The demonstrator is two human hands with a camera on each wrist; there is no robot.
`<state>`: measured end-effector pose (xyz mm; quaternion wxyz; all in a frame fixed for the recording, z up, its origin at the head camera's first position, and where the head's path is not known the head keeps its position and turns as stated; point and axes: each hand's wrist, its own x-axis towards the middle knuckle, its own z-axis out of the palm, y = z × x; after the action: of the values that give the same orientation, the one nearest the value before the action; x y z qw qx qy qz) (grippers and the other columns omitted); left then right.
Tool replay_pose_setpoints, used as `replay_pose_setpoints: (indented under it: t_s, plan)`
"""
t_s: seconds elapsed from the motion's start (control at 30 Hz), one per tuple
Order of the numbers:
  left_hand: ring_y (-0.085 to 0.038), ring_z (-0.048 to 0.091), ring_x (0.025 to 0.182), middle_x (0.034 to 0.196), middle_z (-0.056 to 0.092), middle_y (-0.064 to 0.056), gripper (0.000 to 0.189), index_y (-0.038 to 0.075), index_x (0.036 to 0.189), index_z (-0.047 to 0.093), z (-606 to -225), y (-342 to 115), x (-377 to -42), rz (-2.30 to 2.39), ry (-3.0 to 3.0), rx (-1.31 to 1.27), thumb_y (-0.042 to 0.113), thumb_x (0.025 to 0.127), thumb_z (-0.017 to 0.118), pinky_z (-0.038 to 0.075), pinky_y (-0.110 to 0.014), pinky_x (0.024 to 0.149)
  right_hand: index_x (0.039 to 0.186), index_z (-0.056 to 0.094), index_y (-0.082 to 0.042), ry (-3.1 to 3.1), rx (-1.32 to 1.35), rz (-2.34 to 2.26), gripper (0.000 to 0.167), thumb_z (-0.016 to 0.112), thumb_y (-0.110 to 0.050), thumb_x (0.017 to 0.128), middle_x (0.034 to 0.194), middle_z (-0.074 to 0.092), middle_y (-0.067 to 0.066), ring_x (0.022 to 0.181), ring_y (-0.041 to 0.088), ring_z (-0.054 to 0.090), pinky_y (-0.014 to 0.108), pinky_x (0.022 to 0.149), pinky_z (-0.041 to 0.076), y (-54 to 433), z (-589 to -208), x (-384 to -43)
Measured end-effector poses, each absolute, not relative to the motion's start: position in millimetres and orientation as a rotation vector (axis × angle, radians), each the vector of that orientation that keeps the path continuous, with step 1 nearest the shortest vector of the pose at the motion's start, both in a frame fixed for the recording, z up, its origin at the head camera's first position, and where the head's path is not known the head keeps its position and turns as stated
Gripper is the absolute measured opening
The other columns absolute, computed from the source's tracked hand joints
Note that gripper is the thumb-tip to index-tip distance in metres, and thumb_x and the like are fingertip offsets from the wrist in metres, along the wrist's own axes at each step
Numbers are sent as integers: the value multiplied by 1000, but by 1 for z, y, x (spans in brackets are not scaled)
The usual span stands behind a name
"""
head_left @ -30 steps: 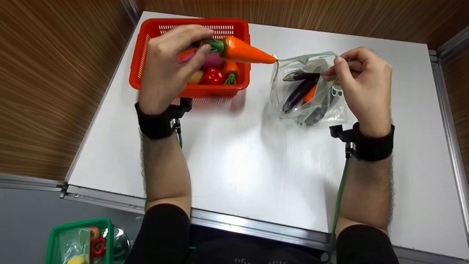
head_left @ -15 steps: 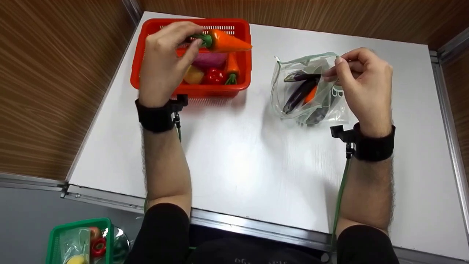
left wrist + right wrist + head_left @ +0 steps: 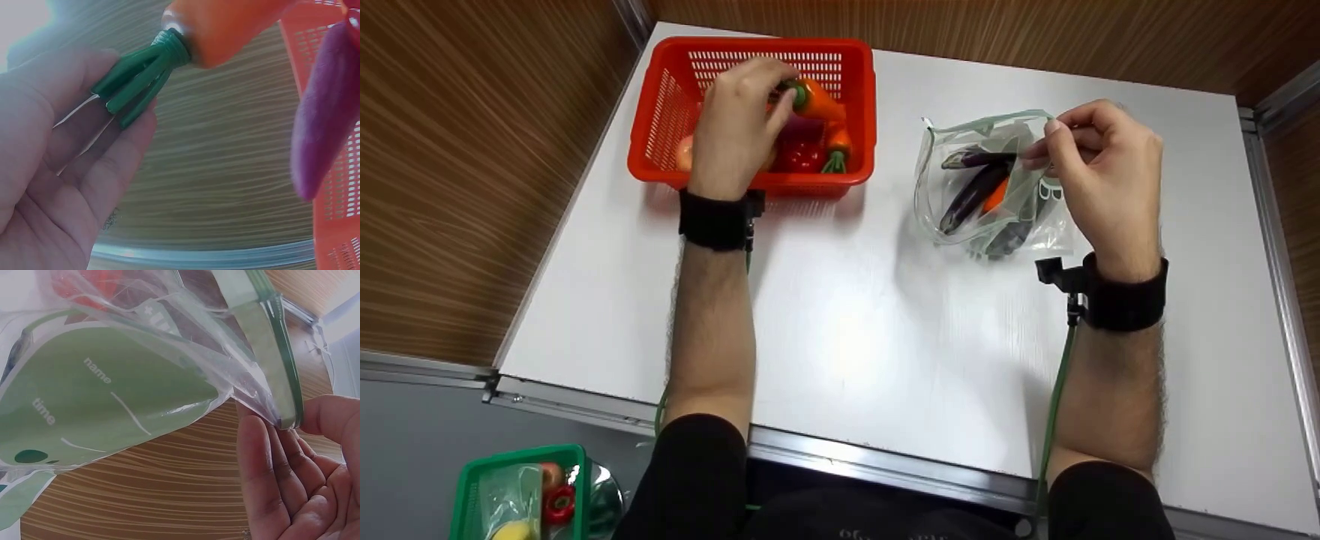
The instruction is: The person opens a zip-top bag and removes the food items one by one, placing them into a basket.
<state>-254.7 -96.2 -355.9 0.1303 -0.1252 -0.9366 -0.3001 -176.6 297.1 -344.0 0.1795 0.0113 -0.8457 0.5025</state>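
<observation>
My left hand (image 3: 739, 124) is at the red basket (image 3: 864, 112), pinching an orange carrot (image 3: 820, 100) by its green stem. In the left wrist view, thumb and fingers meet on the stem tops (image 3: 140, 70), and a purple eggplant (image 3: 326, 112) shows beside the basket's wall. Under the carrot lie a red bell pepper (image 3: 802, 156) and another carrot (image 3: 838, 141). My right hand (image 3: 1110, 161) pinches the green rim of a clear zip bag (image 3: 926, 180), keeping its mouth apart. Dark eggplants (image 3: 971, 196) and something orange (image 3: 997, 195) sit inside it.
The white table (image 3: 840, 337) carries the basket at back left and the bag right of it. Wood-grain panels (image 3: 457, 187) enclose the back and sides. On the floor at lower left stands a green basket (image 3: 465, 487) with produce and a clear bag.
My left hand has brought the carrot left from the bag's mouth, back over the red basket, then lowered it into the basket. My right hand stays at the bag's rim.
</observation>
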Motion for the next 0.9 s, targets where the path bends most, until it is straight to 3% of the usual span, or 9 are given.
replay_pose_setpoints:
  t_s: [0.57,0.77,0.9]
  plan:
    - [-29,78,140,141,82,-15,31,5,142,82,-390,-53,-273,-703,-2904,-465,21,116,76,61,-41,128,104,79,-14,-2399,41,1421,12,71,-16,114,81,82,-22,75,1,83,13,68,63,296,-344,-176]
    - [-31,78,129,130,81,-16,17,4,127,82,-400,-42,-277,-638,-2959,-553,15,114,78,64,-43,123,105,79,-15,-2420,39,1396,13,71,-17,114,81,81,-24,75,0,82,12,68,62,296,-345,-176]
    - [-32,77,126,129,80,-17,17,5,127,80,-401,-39,-277,-600,-2994,-587,15,114,79,64,-43,119,104,79,-15,-2415,44,1397,13,70,-17,114,81,82,-24,76,-1,82,13,68,63,296,-345,-176]
